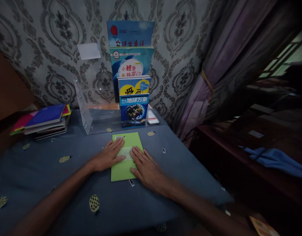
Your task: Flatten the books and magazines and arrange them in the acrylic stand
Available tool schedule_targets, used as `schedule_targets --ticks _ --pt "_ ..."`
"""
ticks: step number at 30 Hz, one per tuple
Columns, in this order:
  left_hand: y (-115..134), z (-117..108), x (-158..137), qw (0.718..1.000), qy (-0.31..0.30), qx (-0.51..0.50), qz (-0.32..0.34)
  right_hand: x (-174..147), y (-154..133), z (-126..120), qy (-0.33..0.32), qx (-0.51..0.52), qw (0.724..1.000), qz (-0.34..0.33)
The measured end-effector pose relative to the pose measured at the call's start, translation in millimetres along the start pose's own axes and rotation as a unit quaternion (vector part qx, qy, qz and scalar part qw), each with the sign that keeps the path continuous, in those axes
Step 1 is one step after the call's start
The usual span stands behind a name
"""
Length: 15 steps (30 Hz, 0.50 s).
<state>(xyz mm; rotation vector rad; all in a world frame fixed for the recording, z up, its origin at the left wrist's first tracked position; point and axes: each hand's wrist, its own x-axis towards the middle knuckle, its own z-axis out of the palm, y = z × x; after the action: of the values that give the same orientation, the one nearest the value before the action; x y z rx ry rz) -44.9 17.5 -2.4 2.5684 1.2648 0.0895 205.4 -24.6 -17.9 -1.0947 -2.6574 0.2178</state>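
Note:
A green book lies flat on the blue tablecloth, with a pale text panel across its middle. My left hand rests on the book's left side, fingers stretched out toward its top. On the right side of the same cover lies my right hand, its fingers extended and slightly apart. Neither hand grips anything. Behind the book, a clear acrylic rack holds several upright books in a stepped row at its right end. A blue book with a globe picture stands at the front of that row.
A stack of books sits at the table's left. White paper shows against the patterned wall above the rack. Right of the rack is a small white item, partly blurred. A tied purple curtain hangs beyond the table's right edge.

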Motion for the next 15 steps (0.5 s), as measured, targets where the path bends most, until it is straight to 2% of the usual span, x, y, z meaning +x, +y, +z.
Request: schedule_targets --ticks 3,6,10,15 --pt "-16 0 22 0.999 0.031 0.013 -0.032 0 -3 -7 -0.018 0.019 1.000 0.008" --pt "-21 4 29 0.997 0.060 0.027 -0.046 1 -6 -13 -0.037 0.030 0.999 0.023" --pt "-18 13 26 0.994 0.093 0.040 -0.050 -4 -8 -17 -0.039 0.050 0.998 0.023" --pt "-1 20 12 0.994 0.089 0.047 -0.042 -29 -11 -27 -0.051 0.100 0.994 -0.006"
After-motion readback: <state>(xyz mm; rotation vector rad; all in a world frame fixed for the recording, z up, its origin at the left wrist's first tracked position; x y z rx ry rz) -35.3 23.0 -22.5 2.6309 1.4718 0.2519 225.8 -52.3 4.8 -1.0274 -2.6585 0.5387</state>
